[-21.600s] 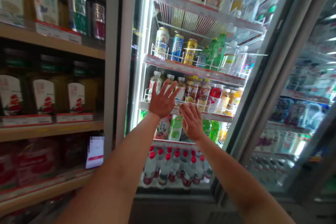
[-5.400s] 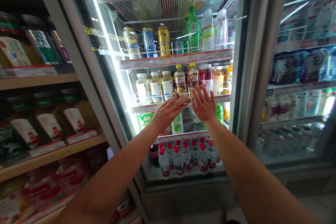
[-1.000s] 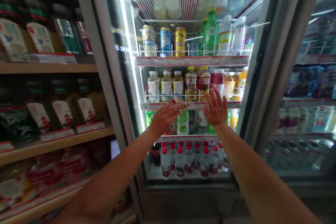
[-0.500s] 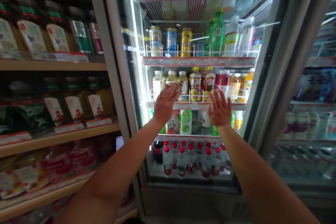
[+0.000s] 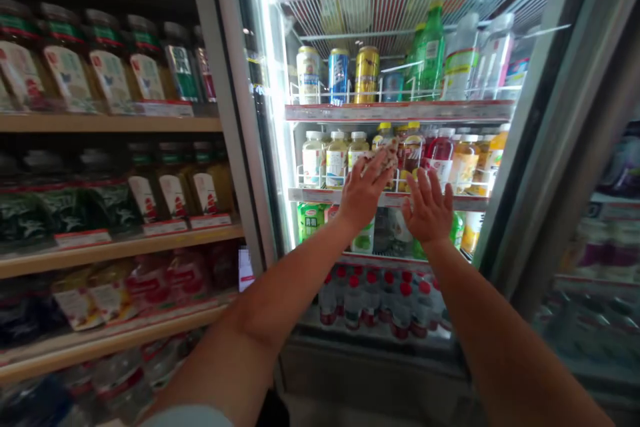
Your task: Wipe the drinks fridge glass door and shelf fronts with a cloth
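My left hand [image 5: 363,195] holds a crumpled, patterned cloth [image 5: 384,159] under its fingers, against what looks like the glass door [image 5: 256,75] of a lit drinks fridge. Just to its right, my right hand [image 5: 429,210] is raised with fingers spread and nothing in it, and its palm seems to face the glass. Behind the hands stand bottles with yellow caps [image 5: 413,147], a red drink bottle [image 5: 441,152] and pale-capped bottles [image 5: 313,159]. Whether the right palm touches the glass cannot be made out.
Wooden shelves [image 5: 120,240] of bottles and bags run along the left. Inside the fridge, cans [image 5: 367,75] and a green bottle [image 5: 433,47] sit above, with red-capped water bottles [image 5: 354,300] at the bottom. A metal door frame [image 5: 565,140] and another fridge are on the right.
My left hand has slid right with the cloth, from the pale-capped bottles to the yellow-capped ones, closer to my right hand. The view has shifted slightly; the right hand keeps its spread pose.
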Action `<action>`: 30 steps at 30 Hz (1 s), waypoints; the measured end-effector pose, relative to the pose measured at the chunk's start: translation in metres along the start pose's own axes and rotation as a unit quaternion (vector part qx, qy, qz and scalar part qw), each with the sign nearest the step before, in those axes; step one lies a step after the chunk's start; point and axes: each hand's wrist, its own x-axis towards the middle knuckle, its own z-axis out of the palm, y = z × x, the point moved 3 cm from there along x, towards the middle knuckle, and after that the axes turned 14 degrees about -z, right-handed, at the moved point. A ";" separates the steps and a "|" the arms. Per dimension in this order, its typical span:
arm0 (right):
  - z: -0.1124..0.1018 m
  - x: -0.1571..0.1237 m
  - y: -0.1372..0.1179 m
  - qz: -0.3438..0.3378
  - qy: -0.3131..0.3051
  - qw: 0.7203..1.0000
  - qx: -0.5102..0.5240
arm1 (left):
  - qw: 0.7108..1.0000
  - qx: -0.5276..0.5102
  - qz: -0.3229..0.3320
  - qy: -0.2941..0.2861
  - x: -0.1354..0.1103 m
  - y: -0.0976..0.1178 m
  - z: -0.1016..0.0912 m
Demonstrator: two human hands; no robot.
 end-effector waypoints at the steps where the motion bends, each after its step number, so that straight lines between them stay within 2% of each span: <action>1: 0.000 0.000 0.000 -0.002 0.001 1.000 0.001 | 1.000 0.002 0.025 -0.012 -0.003 0.005 0.001; 4: 0.000 0.000 0.000 -0.002 0.003 1.000 0.014 | 0.997 0.010 0.068 -0.030 -0.001 0.013 0.001; 8: -0.001 0.000 0.000 -0.001 0.012 1.000 0.013 | 1.000 0.006 0.006 0.005 0.028 0.013 -0.003; 10: -0.002 0.000 0.000 -0.007 0.021 1.000 0.004 | 1.000 0.009 -0.005 0.008 0.035 0.018 -0.002; 14: -0.002 0.000 -0.001 -0.016 0.042 0.999 0.008 | 0.996 0.030 0.074 -0.047 0.032 0.030 0.000; 16: -0.002 0.000 -0.001 -0.012 0.039 0.999 0.013 | 0.995 0.037 0.081 -0.051 0.039 0.025 -0.004; 20: -0.002 -0.001 0.000 -0.002 0.023 1.000 0.004 | 0.999 0.047 -0.009 -0.005 0.056 0.000 -0.017; 22: -0.001 -0.001 0.000 -0.002 0.019 1.000 0.001 | 0.999 0.042 -0.021 0.005 0.043 -0.009 -0.017; 23: -0.001 -0.001 0.000 -0.001 0.017 1.000 0.001 | 0.999 0.037 -0.006 0.000 0.031 -0.011 -0.016; 27: 0.001 -0.002 0.000 0.007 -0.001 1.000 0.025 | 0.992 0.010 0.116 -0.053 -0.019 -0.012 -0.007; 29: 0.002 -0.002 0.001 0.013 -0.008 0.999 0.028 | 0.992 0.003 0.120 -0.047 -0.020 -0.018 -0.006; 30: 0.002 -0.003 0.001 0.015 -0.010 1.000 0.023 | 0.994 0.002 0.101 -0.036 -0.015 -0.022 -0.007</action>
